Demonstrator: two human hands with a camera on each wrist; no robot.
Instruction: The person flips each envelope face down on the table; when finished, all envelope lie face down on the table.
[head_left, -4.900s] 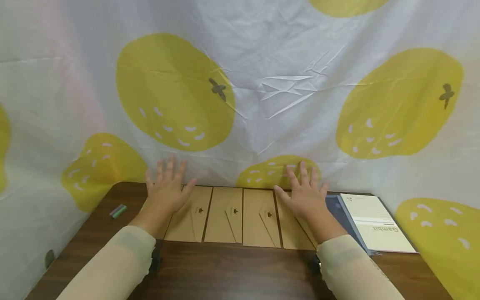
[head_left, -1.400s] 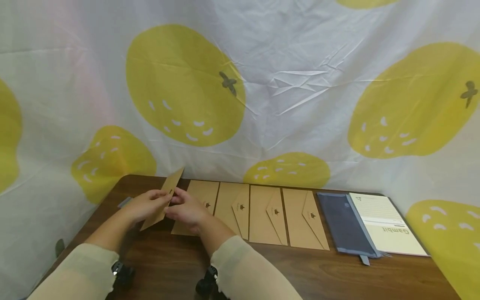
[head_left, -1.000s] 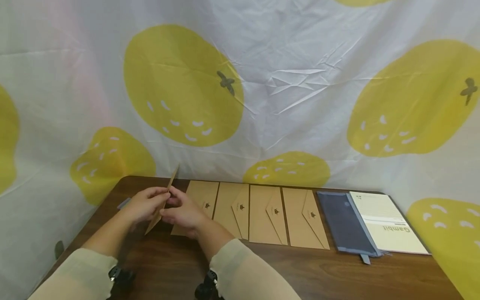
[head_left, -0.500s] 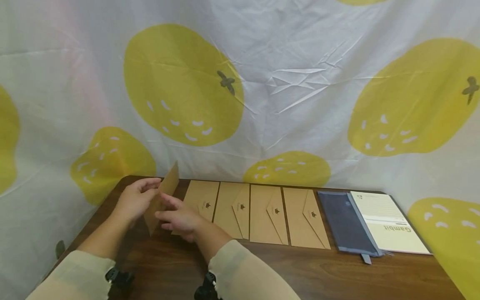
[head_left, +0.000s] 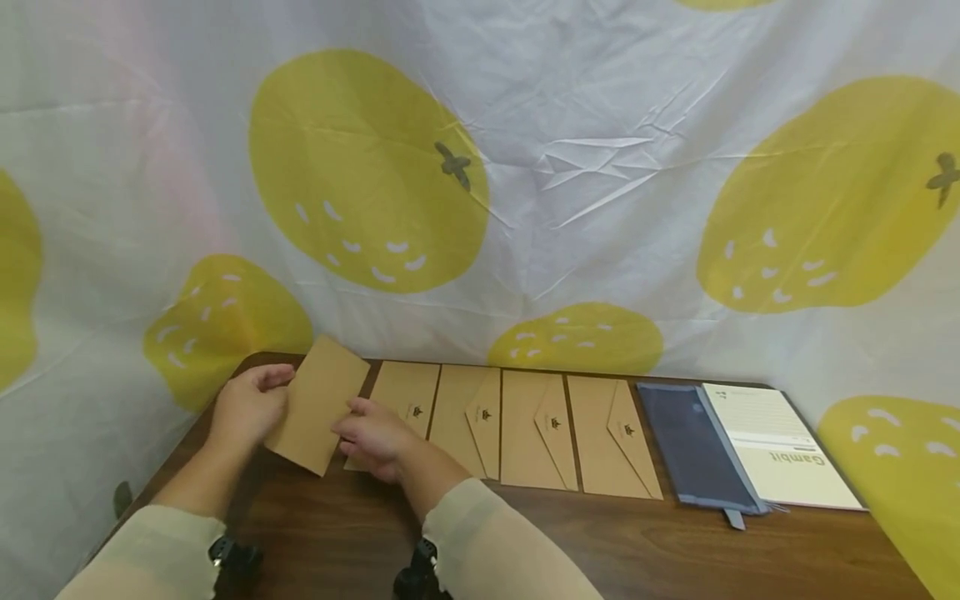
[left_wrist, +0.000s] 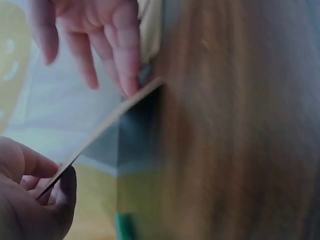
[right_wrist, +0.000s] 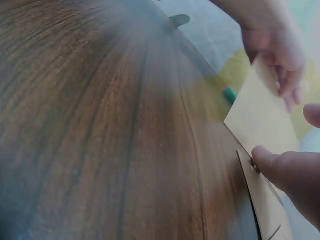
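A brown kraft envelope (head_left: pixel 321 404) stands tilted above the left end of the table, its plain face toward the head camera. My left hand (head_left: pixel 251 406) pinches its left edge between thumb and fingers, which the left wrist view also shows at the envelope edge (left_wrist: pixel 107 122). At the opposite edge is my right hand (head_left: pixel 378 440), its fingers extended, with fingertips right at the paper. In the right wrist view the right thumb (right_wrist: pixel 272 162) overlaps the envelope's lower edge. Flat to the right lies a row of several matching envelopes (head_left: pixel 465 408) with pointed flaps and small crown prints.
Right of the row lie a dark blue fabric pouch (head_left: pixel 693 446) and a cream notepad (head_left: pixel 772 442) printed "Gambit". A small green object (right_wrist: pixel 230 95) lies near the table's left end. A lemon-print curtain (head_left: pixel 570 217) hangs behind the brown wooden table (head_left: pixel 600 542).
Both hands first hovered spread over the row; the leftmost envelope was then lifted and held upright. It has since turned its plain face to view, the left hand moving left, the hands farther apart.
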